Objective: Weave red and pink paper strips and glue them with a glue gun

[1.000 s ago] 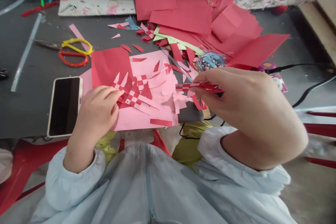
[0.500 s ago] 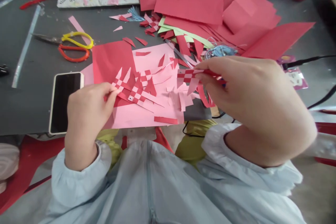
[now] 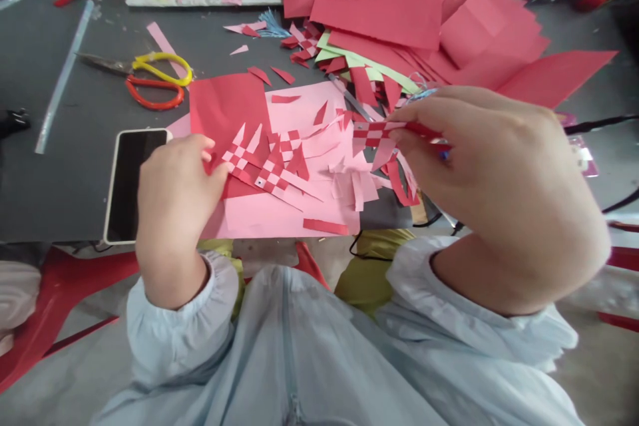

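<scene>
My right hand pinches a woven red-and-pink checkered paper fish between thumb and fingers, held over the right side of the papers. My left hand has its thumb and forefinger apart beside another woven paper piece, and its thumb tip is close to that piece's edge. Right of it lies a woven paper fish with a small eye dot, overlapping a further checkered piece. Beneath them are a red paper sheet and a pink paper sheet.
Yellow-and-red-handled scissors and a phone lie to the left. Pink paper scraps gather under my right hand. Behind are a stack of red paper, green sheets and a clear glue stick.
My left thumb and forefinger have parted and let go of the woven piece, which stays on the red sheet. My right hand still holds its fish. The whole view has shifted slightly.
</scene>
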{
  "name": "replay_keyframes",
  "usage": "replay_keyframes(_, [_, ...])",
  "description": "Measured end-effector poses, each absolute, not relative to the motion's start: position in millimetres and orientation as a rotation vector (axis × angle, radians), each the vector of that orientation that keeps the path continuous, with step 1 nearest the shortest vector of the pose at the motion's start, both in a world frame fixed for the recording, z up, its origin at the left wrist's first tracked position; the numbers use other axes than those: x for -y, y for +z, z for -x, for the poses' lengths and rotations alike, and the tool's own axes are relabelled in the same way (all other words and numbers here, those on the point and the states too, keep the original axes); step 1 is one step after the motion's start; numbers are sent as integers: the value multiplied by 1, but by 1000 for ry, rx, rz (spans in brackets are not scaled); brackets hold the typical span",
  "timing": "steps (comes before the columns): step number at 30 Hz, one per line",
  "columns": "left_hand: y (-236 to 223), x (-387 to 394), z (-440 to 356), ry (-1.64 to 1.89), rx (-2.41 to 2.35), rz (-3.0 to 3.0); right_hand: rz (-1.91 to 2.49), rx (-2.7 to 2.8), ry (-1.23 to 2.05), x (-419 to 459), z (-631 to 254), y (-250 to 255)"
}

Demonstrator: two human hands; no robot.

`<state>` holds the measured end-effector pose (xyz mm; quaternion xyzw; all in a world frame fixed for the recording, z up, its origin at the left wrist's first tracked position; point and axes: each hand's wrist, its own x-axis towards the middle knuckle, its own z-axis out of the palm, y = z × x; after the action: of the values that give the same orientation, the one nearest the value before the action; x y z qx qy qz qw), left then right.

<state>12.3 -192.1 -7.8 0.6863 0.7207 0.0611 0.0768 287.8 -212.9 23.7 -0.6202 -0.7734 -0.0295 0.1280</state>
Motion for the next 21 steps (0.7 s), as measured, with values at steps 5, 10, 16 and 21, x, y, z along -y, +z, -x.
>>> replay_keyframes(5, [-24, 189, -22, 168, -2043, -2156, 1729, 2288, -75, 212, -285, 24])
replay_keyframes(10, [-22, 187, -31, 31, -2074, -2141, 1683, 2299, -91, 212, -288, 21])
replay_keyframes(16, [-9, 183, -35, -223, -2093, -2110, 1607, 2286, -125, 214, -294, 16])
replay_keyframes(21, [-6, 180, -28, -169, -2066, -2093, 1594, 2285, -122, 213, -293, 17])
